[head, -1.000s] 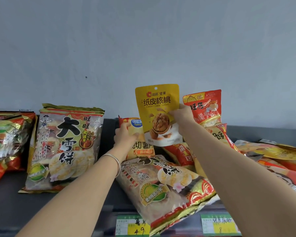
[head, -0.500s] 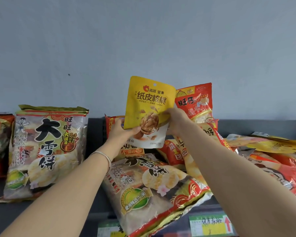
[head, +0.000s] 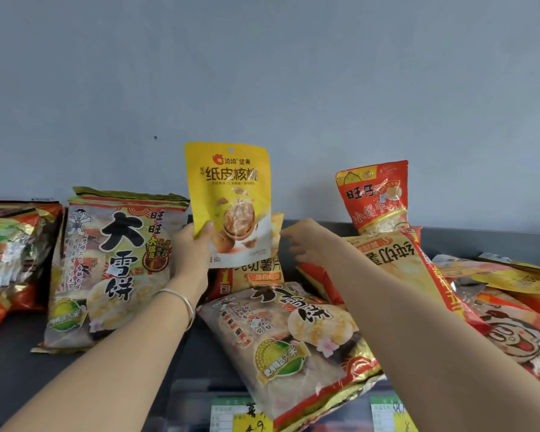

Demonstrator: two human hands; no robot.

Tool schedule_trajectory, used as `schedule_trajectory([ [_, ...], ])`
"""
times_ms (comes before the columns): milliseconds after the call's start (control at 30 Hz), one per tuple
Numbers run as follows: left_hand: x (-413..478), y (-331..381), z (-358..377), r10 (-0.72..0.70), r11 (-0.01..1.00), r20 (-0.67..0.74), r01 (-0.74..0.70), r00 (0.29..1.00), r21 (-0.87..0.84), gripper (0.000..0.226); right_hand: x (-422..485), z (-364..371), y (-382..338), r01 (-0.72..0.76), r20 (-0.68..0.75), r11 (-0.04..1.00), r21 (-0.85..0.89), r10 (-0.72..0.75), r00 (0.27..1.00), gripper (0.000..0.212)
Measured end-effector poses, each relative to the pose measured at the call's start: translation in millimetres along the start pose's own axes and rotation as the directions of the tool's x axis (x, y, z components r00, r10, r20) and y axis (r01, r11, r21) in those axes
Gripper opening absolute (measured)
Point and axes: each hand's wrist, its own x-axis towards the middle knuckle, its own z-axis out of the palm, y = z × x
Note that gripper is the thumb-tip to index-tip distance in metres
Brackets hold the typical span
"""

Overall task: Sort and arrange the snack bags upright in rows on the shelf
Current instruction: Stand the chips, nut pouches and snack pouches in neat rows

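The left hand [head: 190, 247] holds the yellow plastic walnut pouch [head: 229, 201] upright above the dark shelf [head: 10, 369]; the right hand [head: 306, 244] hovers beside it, fingers loosely spread and empty.

Glossy plastic and foil packaging on a dark, matt shelf.

The yellow walnut pouch [head: 229, 194] is smooth plastic film with a soft sheen, pinched at its lower left corner by the left hand [head: 191, 251], whose wrist carries a thin, shiny metal bangle [head: 181, 302]. The upright rice cracker bag [head: 113, 266] near the shelf's left end and the fallen rice cracker bag [head: 289, 347] at its front edge are crinkled, partly clear film edged in reflective gold foil. The red bun snack bag [head: 376, 198] is glossy. The shelf [head: 10, 369] looks smooth and matt; the wall [head: 262, 73] behind is flat, matt paint. Paper price labels [head: 240, 414] line the front edge.
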Motion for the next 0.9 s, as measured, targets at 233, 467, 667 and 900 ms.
schedule_trajectory([
  [233, 3, -6, -14, -0.027, 1.000, -0.012, 0.027, 1.000, -0.010, 0.017, 9, 23, 3, -0.020, 0.018, 0.995, -0.102, 0.022, 1.000, 0.044],
  [467, -6, 12, 2, -0.021, 1.000, 0.081, 0.023, 0.997, -0.018, 0.025, -19, 8, -10, 0.107, 0.155, 0.994, 0.021, -0.109, 0.982, 0.016],
  [667, -20, 49, 53, -0.006, 0.991, 0.246, 0.039, 0.969, -0.130, 0.017, -41, -47, -20, 0.285, -0.183, 0.957, -0.063, -0.292, 0.939, 0.018],
  [900, -64, 79, 127, -0.035, 0.989, 0.487, 0.101, 0.873, -0.109, 0.050, -61, -135, 3, 0.312, -0.536, 0.950, -0.019, -0.273, 0.799, 0.013],
])
